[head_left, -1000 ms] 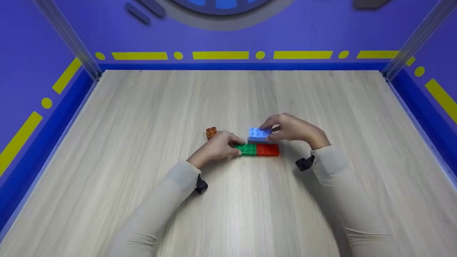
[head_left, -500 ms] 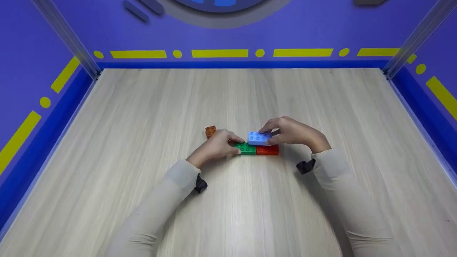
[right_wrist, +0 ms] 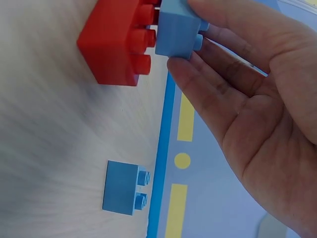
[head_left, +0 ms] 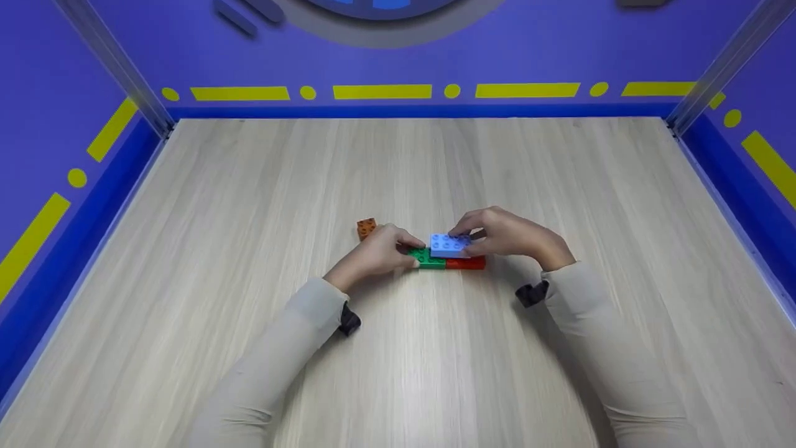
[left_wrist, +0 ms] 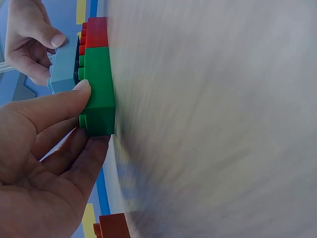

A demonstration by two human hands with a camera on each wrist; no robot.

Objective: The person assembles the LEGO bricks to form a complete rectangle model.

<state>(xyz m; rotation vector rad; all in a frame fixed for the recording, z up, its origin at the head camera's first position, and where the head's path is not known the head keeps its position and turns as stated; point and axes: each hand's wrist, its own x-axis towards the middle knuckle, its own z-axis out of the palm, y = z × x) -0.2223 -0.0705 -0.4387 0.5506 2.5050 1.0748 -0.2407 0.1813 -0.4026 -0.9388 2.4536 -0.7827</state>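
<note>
My left hand [head_left: 380, 249] pinches the green toy brick [left_wrist: 100, 82] at its left end, thumb on the near side and fingers at the far side and end. A red toy brick [head_left: 466, 264] stands end to end with the green one on the table. Over the place where the two meet, my right hand [head_left: 511, 233] holds a light blue toy brick [head_left: 444, 245] between thumb and fingers, studs up. In the left wrist view its underside is close to the studs below; I cannot tell whether they touch. The right fingers hide its right end in the head view.
An orange-brown brick [head_left: 366, 228] lies behind my left hand, partly covered by it. A second, smaller blue brick [right_wrist: 121, 188] stands on the table in the right wrist view, hidden in the head view. Blue-purple walls [head_left: 398, 62] enclose the wooden table [head_left: 398, 168].
My right hand has brought the light blue brick toward me, from behind the row to over the green and red bricks. My left hand keeps its grip on the green brick.
</note>
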